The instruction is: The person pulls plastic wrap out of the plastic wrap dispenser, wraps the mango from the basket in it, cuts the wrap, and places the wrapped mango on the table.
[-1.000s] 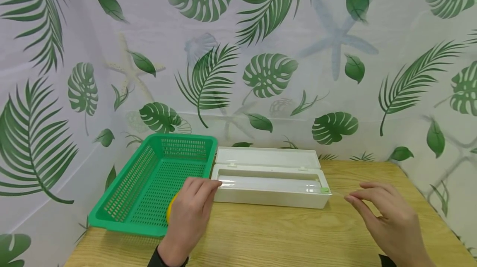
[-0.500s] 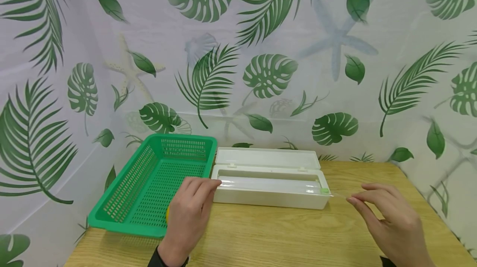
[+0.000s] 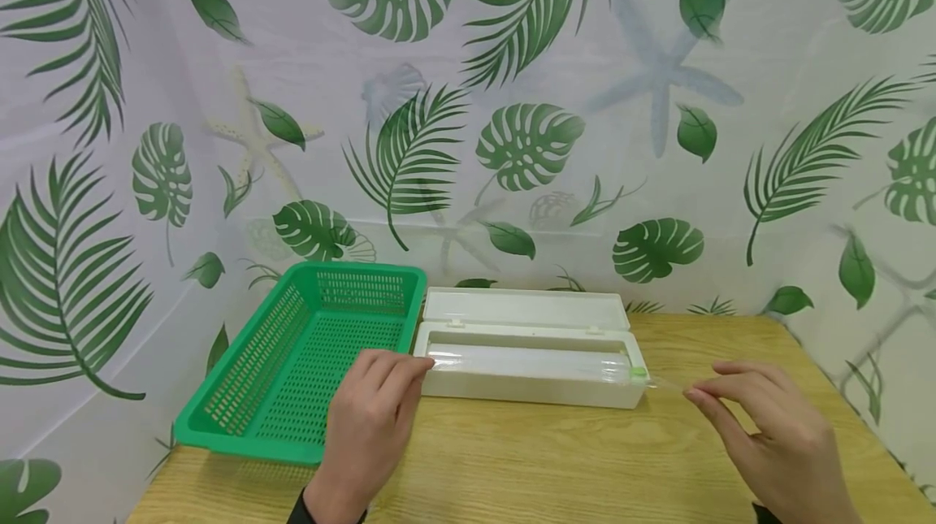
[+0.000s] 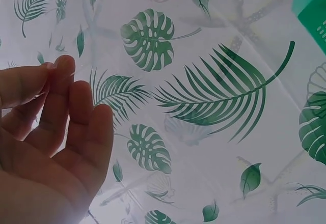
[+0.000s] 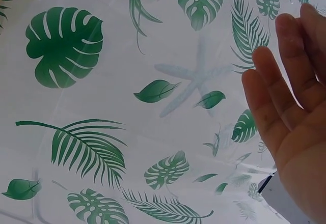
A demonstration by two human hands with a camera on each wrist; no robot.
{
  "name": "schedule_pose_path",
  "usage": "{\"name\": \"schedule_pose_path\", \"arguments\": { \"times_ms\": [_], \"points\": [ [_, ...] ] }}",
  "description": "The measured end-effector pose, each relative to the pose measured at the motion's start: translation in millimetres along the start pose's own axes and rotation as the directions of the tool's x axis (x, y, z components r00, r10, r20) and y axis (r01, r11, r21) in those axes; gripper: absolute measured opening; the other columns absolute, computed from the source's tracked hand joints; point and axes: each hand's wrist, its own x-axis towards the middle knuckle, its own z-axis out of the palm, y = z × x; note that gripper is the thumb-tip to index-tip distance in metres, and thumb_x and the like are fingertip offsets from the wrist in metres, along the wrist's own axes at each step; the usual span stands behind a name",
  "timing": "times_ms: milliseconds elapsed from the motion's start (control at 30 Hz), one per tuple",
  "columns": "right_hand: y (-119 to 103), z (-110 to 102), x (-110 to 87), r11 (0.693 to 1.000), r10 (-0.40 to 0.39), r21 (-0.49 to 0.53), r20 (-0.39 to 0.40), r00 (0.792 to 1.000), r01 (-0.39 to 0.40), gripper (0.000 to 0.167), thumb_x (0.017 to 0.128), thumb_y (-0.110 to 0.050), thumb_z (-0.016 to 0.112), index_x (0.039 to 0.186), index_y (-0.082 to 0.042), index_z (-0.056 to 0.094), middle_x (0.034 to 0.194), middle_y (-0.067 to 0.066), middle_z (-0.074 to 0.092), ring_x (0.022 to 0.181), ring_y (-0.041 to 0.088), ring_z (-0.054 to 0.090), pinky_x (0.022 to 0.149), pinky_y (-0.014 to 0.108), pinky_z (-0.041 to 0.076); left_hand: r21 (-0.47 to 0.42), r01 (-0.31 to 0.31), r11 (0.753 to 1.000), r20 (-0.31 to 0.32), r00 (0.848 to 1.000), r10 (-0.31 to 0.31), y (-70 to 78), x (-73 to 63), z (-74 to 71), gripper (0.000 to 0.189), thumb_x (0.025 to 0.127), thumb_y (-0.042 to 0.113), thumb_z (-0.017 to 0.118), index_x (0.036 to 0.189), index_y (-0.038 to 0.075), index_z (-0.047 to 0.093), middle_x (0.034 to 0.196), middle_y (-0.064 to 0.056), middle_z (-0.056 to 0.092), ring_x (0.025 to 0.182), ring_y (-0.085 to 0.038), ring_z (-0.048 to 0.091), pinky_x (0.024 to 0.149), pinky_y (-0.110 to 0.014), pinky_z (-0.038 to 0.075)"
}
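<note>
A white dispenser box (image 3: 526, 391) with its lid tipped back holds a roll of clear cling film (image 3: 526, 363). My left hand (image 3: 373, 418) pinches the film's edge at the box's left front, thumb against fingertips. To the right of the box, my right hand (image 3: 775, 426) pinches the other side between thumb and index finger, and a thin strand of film runs from there to the box corner. A light green piece (image 3: 638, 374) sits at the box's right end. In the left wrist view, the left hand (image 4: 56, 142) has thumb and index finger meeting; the right wrist view shows the right hand's (image 5: 295, 112) other fingers loosely extended.
A green slotted basket (image 3: 252, 451) stands on the wooden table (image 3: 556, 467) to the left of the box, partly behind the left hand. A leaf-printed wall covering (image 3: 526, 53) rises behind the table and along its left side.
The right hand has shifted slightly right, keeping its pinch on the film. A yellow thing beside the left hand, visible earlier in the basket, is now hidden. The left hand has barely moved.
</note>
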Motion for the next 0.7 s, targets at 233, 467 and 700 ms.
{"name": "schedule_pose_path", "arguments": {
  "times_ms": [233,467,700],
  "points": [
    [-1.9,-9.4,-5.3,0.999,-0.035,0.007,0.114,0.993,0.035,0.046,0.098,-0.05,0.054,0.077,-0.013,0.071,0.075,-0.007,0.066,0.086,-0.003,0.056,0.084,0.007,0.042,0.0,-0.081,0.997,0.037,0.996,0.081,1.6,-8.7,-6.6,0.035,0.106,0.019,0.041,0.091,0.008,0.071,0.086,-0.002,0.068,0.08,-0.02,0.06,0.07,-0.032,0.052],
    [5.1,-16.5,-23.5,0.989,-0.097,0.136,0.375,0.922,0.049,0.018,0.094,-0.044,0.061,0.084,-0.03,0.066,0.082,-0.022,0.061,0.072,-0.004,0.052,0.064,0.009,0.041,-0.057,-0.222,0.973,0.127,0.965,0.228,-2.6,-35.6,-10.5,0.034,0.103,0.015,0.037,0.086,0.01,0.065,0.09,-0.003,0.062,0.079,-0.019,0.058,0.071,-0.026,0.052],
    [22.4,-13.7,-49.7,0.956,-0.11,0.265,0.72,0.685,-0.125,0.028,0.083,-0.01,0.079,0.087,-0.033,0.063,0.088,-0.026,0.057,0.074,-0.008,0.049,0.056,0.016,0.041,-0.137,-0.372,0.918,0.245,0.885,0.395,-14.3,-69.4,-0.4,0.036,0.107,0.02,0.032,0.088,0.017,0.062,0.084,0.004,0.054,0.073,-0.009,0.049,0.064,-0.012,0.039]
  ]
}}
